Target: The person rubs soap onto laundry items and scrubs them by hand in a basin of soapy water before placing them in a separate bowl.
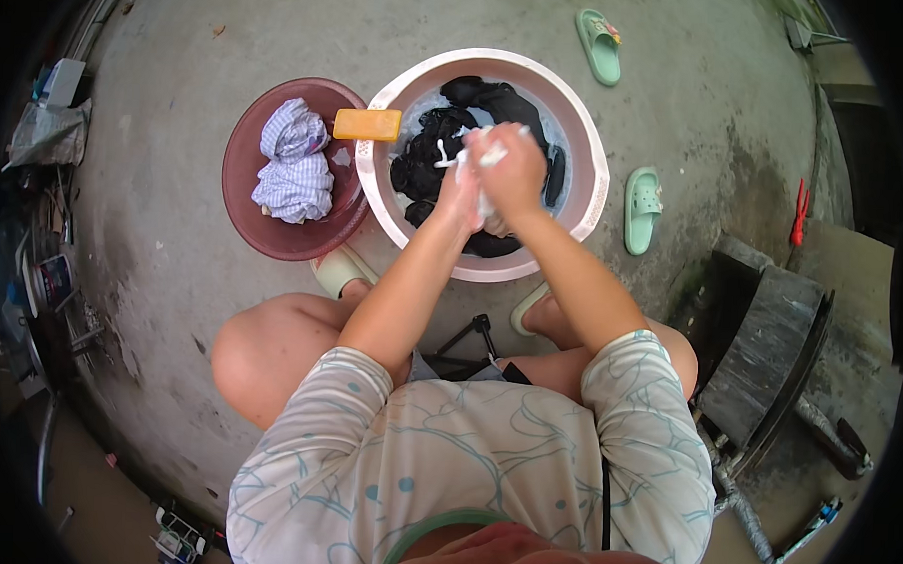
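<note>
Above a pale pink plastic basin [592, 220], my left hand [464, 189] and my right hand [511, 168] are pressed together on a bunched white cloth [492, 155]. White suds cling to the fingers and the cloth. Most of the cloth is hidden between the palms. Under the hands, black clothes [506, 105] lie in cloudy water inside the basin. A yellow bar of laundry soap [367, 125] rests on the basin's left rim, its left end reaching over the neighbouring maroon basin [239, 170].
Crumpled blue-and-white checked fabric [295, 176] lies in the maroon basin. Two mint-green clogs, one farther off [601, 48] and one nearer [642, 210], are on the concrete floor at right. A dark stone block [766, 345] stands beside my right knee. Assorted clutter lines the left edge.
</note>
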A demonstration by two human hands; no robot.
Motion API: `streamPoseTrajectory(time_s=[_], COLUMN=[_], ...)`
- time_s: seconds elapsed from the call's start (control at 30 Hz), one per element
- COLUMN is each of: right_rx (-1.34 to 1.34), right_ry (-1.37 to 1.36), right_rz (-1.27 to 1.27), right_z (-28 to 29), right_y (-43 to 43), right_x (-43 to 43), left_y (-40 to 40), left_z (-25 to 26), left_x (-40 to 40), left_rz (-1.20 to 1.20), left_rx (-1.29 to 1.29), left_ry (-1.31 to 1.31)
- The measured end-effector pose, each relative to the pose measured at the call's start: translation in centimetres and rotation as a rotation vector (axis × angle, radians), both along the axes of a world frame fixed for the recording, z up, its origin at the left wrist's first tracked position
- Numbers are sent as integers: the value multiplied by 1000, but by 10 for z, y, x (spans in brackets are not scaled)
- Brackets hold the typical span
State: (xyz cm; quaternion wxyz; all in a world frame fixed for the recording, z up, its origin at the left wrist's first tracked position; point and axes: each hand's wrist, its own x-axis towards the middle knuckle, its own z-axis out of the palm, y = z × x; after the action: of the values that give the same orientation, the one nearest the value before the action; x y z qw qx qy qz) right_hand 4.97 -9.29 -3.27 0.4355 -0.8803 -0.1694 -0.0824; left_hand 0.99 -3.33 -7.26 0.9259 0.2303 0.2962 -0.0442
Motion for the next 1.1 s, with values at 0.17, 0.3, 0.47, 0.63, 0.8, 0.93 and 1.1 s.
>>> streamPoseTrajectory(time_s=[0.17, 0.3, 0.47, 0.63, 0.8, 0.93, 1.1], right_rx=[326, 151, 20, -22, 38, 177, 95], right_ry=[361, -131, -49, -1, 365, 655, 308], right_rz=[-149, 79, 53, 19, -82, -294, -24], right_z=[-43, -21, 9, -15, -29, -55, -74], right_y=[-26, -10, -6, -17, -24, -44, -62], right_x=[25, -21, -32, -19, 14, 47, 54], left_y=[-9, 18, 15, -6, -21, -16, 8], left_z=[-6, -22, -34, -15, -23, 4, 32], left_x=[13, 14, 9, 2, 1, 8, 19], left_rz=[-12, -48, -151, -76, -88, -84, 92], left_rx=[7, -73, -79, -33, 132, -12, 82], left_ry=[-64, -94, -50, 55, 98, -49, -101])
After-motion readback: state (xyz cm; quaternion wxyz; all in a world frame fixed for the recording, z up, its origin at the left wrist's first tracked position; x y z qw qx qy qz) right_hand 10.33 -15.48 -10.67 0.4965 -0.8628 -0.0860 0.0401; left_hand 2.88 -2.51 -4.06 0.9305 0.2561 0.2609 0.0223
